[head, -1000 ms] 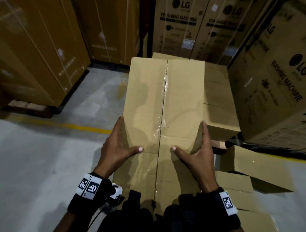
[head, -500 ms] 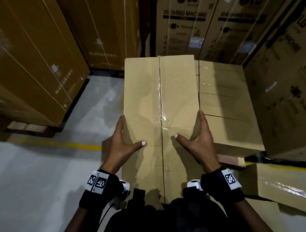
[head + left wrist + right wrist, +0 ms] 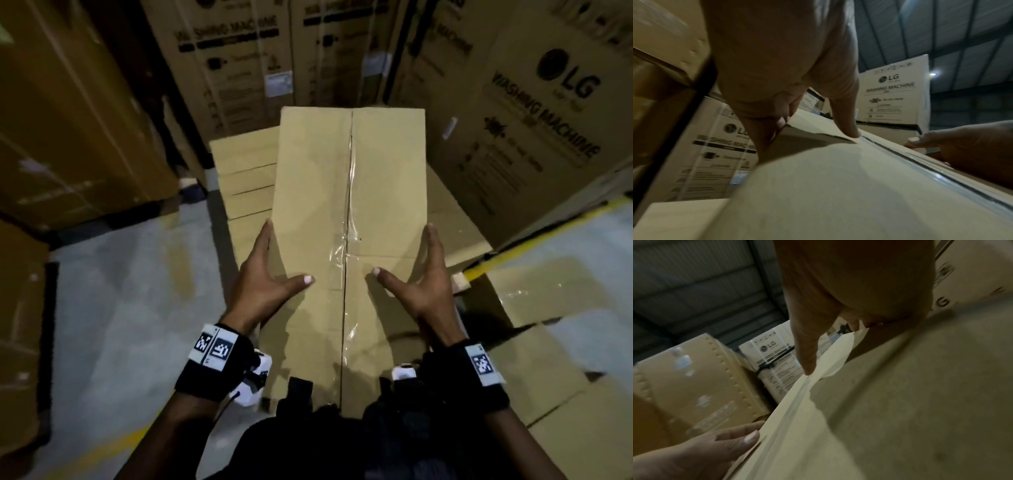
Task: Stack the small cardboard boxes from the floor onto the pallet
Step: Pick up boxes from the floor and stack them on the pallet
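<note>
The carried box (image 3: 346, 212) has swung right, over the stacked boxes (image 3: 248, 178). They now show at its left.

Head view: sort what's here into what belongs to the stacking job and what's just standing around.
Part of the job:
carried box, held between left hand and right hand
stacked boxes ahead
boxes on the floor at right

Just standing around:
washing machine cartons
yellow floor line
</note>
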